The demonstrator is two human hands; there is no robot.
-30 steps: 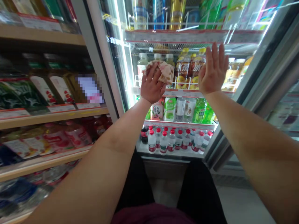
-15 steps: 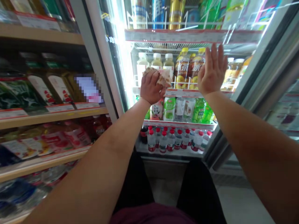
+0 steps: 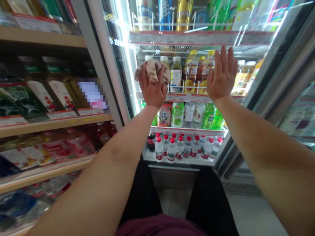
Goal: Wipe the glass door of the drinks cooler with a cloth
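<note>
My left hand presses a crumpled beige cloth against the glass door of a lit drinks cooler, its fingers partly over the cloth. To the right, my right hand lies flat on the same glass with its fingers stretched out, holding nothing. Behind the glass, between the two hands, stand a tea bottle with a white label and dark iced tea bottles with yellow caps. The cloth and left hand hide part of the white-capped bottles at the left end of that shelf.
Lower cooler shelves hold cartons and green bottles, then several red-capped water bottles. Cans stand on the top shelf. On the left is an open wooden shelf unit with bottled drinks. A metal door frame runs along the right.
My left hand has slid left across the glass with the cloth, uncovering the white-labelled tea bottle. My right hand keeps its place on the glass.
</note>
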